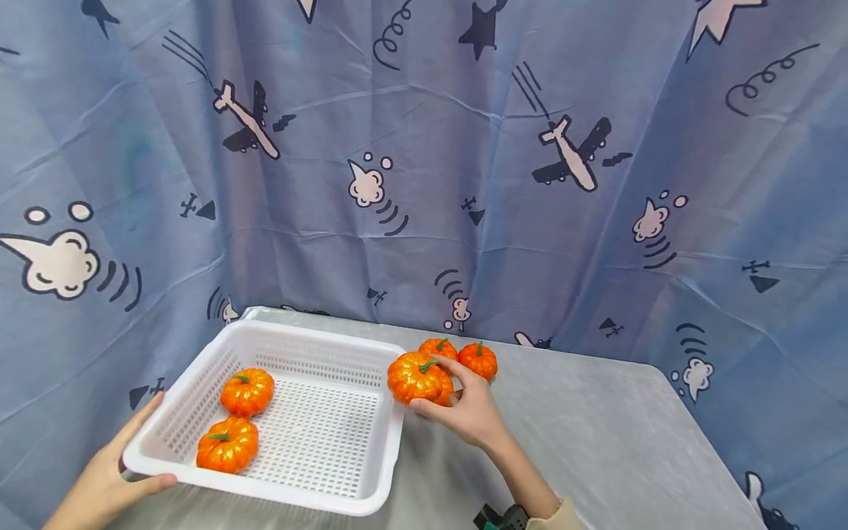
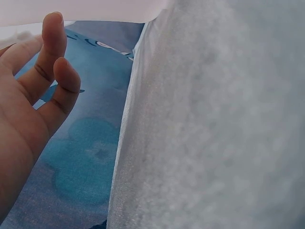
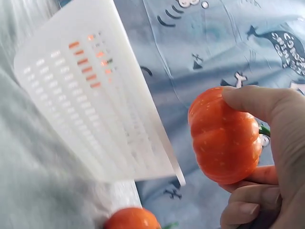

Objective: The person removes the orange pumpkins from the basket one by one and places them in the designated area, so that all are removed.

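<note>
The glossy pumpkin [image 1: 407, 377] is in the air just beside the right side of the white basket [image 1: 285, 497], pinched between thumb and fingers of the right hand [image 1: 467, 409]; its skin looks smooth, so a loose pinch may let it slip, and carried too low it could knock the rim. The left hand [image 1: 106, 475] holds the near left corner of the basket, which seems to reach past the desk [image 1: 596, 427] edge, so a careless release could make it tip, especially because the two pumpkins inside [image 1: 228, 445] lie toward the left. Behind the held one, more pumpkins [image 1: 478, 361] sit close together, and a brushing finger might roll them away
</note>
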Demonstrator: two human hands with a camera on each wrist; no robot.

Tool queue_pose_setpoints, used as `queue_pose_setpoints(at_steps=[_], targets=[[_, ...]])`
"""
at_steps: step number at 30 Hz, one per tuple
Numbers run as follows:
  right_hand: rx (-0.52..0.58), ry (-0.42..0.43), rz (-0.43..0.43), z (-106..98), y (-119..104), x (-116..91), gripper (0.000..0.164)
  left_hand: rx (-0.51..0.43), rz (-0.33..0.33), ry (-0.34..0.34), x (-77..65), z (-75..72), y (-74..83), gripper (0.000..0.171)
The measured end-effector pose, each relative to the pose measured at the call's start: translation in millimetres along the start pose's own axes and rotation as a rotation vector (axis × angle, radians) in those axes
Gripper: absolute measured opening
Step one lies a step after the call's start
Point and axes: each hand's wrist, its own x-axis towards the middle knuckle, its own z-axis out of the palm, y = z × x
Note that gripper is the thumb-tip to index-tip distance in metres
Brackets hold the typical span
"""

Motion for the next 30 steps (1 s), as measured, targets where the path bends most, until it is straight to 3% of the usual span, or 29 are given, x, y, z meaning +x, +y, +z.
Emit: queue_pose_setpoints(at_steps=[6, 17, 24, 30], targets=[[-0.025, 0.042, 0.082, -19.9, 14.2, -2.7, 0.079, 0.021, -0.027, -0.007, -1.0, -1.1, -0.7, 0.118], [-0.089, 0.101, 0.2, -46.4, 55.2, -2.6, 0.085, 0.003, -0.007, -0.005, -2.1, -0.5, -2.6, 0.119], [-0.093, 0.116, 0.235, -50.9, 78.6, -4.6, 0.088, -0.006, 0.008, 0.0, -1.5, -0.5, -1.5, 0.118], [-0.177, 0.133, 0.235, -48.8, 95.5, -4.7, 0.089, -0.008, 0.003, -0.001, -1.5, -0.6, -1.8, 0.119]])
